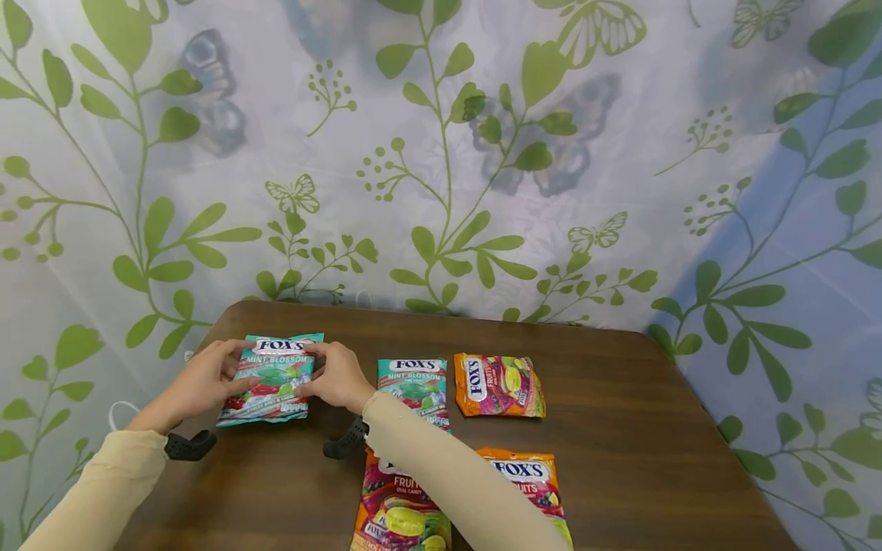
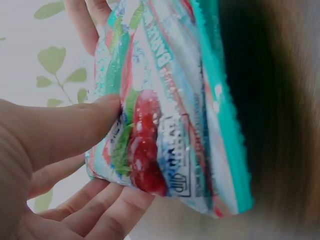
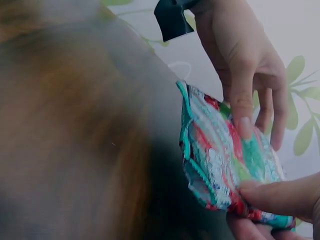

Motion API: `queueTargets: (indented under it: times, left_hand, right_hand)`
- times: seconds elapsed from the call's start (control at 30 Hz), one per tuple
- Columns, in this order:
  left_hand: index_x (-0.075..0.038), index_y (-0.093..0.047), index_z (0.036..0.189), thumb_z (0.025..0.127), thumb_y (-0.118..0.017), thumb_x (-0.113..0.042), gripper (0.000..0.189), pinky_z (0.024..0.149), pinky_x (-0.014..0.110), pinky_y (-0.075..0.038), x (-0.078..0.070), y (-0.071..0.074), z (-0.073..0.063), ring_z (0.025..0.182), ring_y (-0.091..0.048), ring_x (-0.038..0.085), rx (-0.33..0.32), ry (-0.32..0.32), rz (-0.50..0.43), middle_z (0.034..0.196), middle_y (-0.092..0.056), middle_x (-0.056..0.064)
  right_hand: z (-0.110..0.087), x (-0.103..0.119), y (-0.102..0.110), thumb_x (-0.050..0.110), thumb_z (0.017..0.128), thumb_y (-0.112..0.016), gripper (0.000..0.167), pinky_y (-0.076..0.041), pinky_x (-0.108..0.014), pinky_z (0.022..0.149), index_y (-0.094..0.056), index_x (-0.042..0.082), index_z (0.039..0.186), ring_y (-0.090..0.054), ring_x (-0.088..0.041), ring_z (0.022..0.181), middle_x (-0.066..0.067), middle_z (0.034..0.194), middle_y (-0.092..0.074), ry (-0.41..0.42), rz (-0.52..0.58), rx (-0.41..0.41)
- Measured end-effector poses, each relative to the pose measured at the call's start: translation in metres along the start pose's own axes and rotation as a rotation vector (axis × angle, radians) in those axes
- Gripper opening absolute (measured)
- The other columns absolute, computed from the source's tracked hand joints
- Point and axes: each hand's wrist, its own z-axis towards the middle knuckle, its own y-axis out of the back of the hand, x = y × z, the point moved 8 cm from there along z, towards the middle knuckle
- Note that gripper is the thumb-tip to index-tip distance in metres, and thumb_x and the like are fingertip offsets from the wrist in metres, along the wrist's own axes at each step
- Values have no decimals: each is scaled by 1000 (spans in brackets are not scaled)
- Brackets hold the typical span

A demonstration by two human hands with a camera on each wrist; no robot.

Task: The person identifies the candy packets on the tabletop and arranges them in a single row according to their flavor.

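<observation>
A teal bag of candy (image 1: 276, 376) marked "Fox's Mint Blossom" is between my two hands over the left part of the table. My left hand (image 1: 200, 386) grips its left side; in the left wrist view, the thumb (image 2: 65, 127) presses the printed front while other fingers lie along the edge and underneath. On the opposite side my right hand (image 1: 342, 376) pinches the bag, its thumb (image 3: 280, 195) on the front in the right wrist view. That view shows the bag (image 3: 220, 155) tilted, with its crimped teal edge facing the tabletop.
Right of my hands lies another mint candy bag (image 1: 413, 379), partly covered by my right sleeve (image 1: 462, 474). Beside it is an orange fruit candy bag (image 1: 499, 386). Two more fruit candy bags, one left (image 1: 403, 516) and one right (image 1: 534, 478), lie nearer on the brown table (image 1: 641, 444). A leaf-patterned curtain (image 1: 441, 153) hangs behind.
</observation>
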Motion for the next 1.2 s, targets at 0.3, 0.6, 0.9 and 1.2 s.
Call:
queueTargets:
  times: [0.3,0.6,0.9,1.2]
  left_hand:
    - [17,-49,149,97,-86,-14,71,76,46,-56,25,15,12,92,-68,31,-14,51,-18,125,-60,34]
    - [18,-50,149,97,-84,-8,67,78,49,-57,45,32,23,97,-72,42,-42,71,19,128,-59,40]
    - [17,-48,150,99,-78,-5,63,76,49,-55,52,36,30,105,-67,51,-66,116,14,140,-52,41]
    - [18,-51,148,98,-78,-3,60,100,75,-45,56,32,30,122,-56,62,-84,116,45,139,-53,44]
  right_hand:
    - [35,-1,-17,0,87,-92,77,-57,-22,72,-61,10,156,-68,-5,83,-8,139,-60,-39,65,-7]
    - [55,3,-36,-8,83,-92,82,-58,-23,73,-61,12,157,-71,-8,86,-9,135,-60,-83,150,-50]
    - [68,6,-38,-13,82,-91,83,-60,-24,70,-61,8,156,-77,-15,94,-11,140,-61,-80,185,-81]
    - [71,-3,-48,-13,78,-94,84,-58,-21,66,-63,6,154,-73,-10,88,-8,135,-59,-90,166,-123]
